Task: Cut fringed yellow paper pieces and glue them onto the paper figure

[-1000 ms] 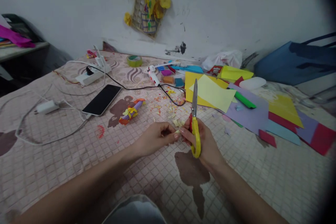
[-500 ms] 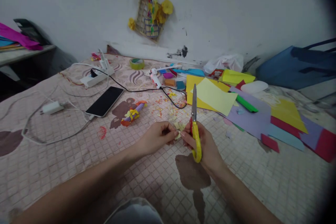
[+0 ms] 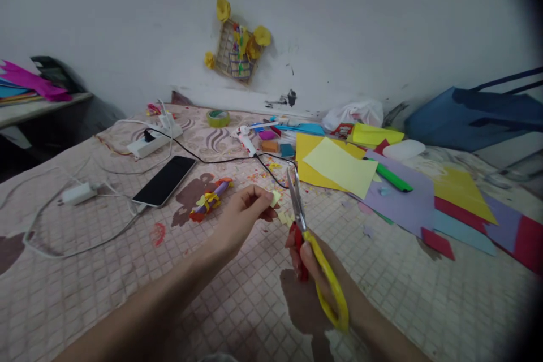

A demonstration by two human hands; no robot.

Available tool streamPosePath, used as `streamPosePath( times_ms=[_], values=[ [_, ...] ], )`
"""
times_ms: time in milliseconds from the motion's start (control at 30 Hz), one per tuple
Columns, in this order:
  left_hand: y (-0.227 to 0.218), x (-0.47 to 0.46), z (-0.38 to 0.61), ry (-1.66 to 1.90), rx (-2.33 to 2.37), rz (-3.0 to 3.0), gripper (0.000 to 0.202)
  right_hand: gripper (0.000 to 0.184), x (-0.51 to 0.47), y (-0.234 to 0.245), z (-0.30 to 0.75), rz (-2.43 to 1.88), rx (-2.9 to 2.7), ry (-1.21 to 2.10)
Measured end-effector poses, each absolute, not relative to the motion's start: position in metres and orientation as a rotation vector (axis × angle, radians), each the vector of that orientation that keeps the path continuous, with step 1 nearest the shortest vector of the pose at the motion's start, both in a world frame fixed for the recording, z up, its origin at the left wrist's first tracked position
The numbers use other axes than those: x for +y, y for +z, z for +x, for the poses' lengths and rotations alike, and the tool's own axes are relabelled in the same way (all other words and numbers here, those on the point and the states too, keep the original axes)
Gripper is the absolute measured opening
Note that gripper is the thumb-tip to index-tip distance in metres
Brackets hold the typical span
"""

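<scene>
Between the thumb and fingers of my left hand [image 3: 248, 212] is a small pale yellow paper piece [image 3: 275, 198]. My right hand [image 3: 318, 263] grips scissors [image 3: 324, 271] with one yellow and one red handle; their blades are slightly parted and point away from me, just right of the paper piece. More pale yellow paper scraps [image 3: 285, 218] lie on the cloth below the hands. To the left of my left hand rests a purple paper roll [image 3: 211, 199] with yellow and orange paper bits on it.
A phone [image 3: 165, 181] on a charging cable and a white power strip [image 3: 153, 141] are at left. A glue gun [image 3: 246, 141] and green tape roll [image 3: 218, 119] lie farther back. Coloured sheets [image 3: 399, 198] spread over the right side, beside a green marker [image 3: 394, 178].
My hands have moved apart. The scissors, upright before, now tilt left with blades slightly parted, gripped by the handles. The view has tipped upward a little.
</scene>
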State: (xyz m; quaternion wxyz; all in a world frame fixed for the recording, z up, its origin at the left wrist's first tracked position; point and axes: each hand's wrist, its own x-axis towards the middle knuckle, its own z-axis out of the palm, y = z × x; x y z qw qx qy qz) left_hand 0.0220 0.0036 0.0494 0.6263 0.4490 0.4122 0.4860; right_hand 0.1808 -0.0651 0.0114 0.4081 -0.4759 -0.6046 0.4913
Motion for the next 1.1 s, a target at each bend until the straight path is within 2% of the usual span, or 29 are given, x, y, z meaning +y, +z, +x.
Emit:
streamPosePath(
  times_ms=[300,1100],
  values=[
    [0.043,-0.002,0.018,1.047,0.942,1.129,0.021,0.044,-0.065,0.008,0.172,-1.262,-1.321,1.371],
    [0.047,0.000,0.014,1.191,0.900,0.927,0.015,0.023,-0.066,0.010,0.172,-1.461,-1.665,1.185]
  ],
)
